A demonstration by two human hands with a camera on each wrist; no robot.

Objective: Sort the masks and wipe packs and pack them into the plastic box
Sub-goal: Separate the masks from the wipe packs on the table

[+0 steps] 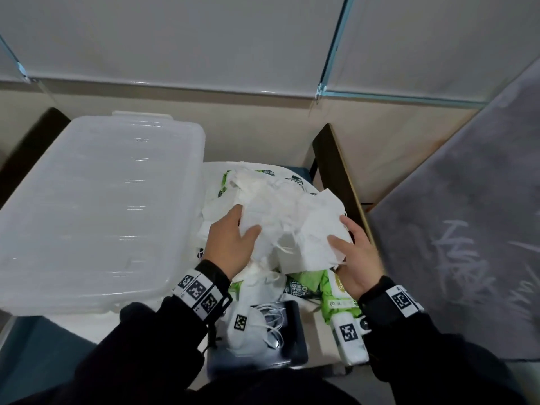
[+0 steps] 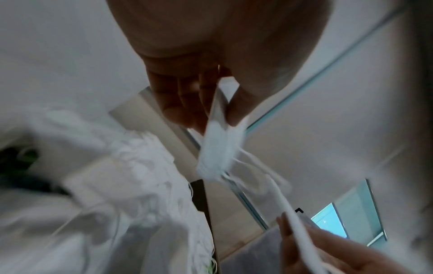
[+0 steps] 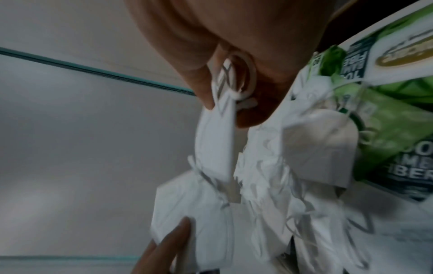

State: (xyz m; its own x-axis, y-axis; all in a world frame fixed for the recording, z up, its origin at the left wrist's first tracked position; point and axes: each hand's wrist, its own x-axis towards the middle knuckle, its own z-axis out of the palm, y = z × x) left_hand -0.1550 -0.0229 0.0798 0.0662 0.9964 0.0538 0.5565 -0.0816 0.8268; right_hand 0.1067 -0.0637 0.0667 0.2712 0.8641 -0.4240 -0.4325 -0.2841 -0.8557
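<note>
A heap of white folded masks [image 1: 271, 206] lies on a white surface to the right of the translucent plastic box [image 1: 96, 206], whose ribbed top faces up. My left hand [image 1: 247, 220] grips masks at the heap's left side; the left wrist view shows a thin stack of masks [image 2: 218, 148] pinched between thumb and fingers [image 2: 182, 111]. My right hand [image 1: 339, 229] holds masks at the heap's right side, pinching one mask [image 3: 215, 140] with an ear loop around the thumb. Green wipe packs [image 1: 315, 285] [image 3: 386, 115] lie under and in front of the heap.
A dark tray [image 1: 295, 331] with a mask and loose ear loops sits near my body. A white pack with a black marker [image 1: 350, 337] lies to its right. A wooden chair frame [image 1: 336, 171] and a grey board [image 1: 467, 214] close the right side.
</note>
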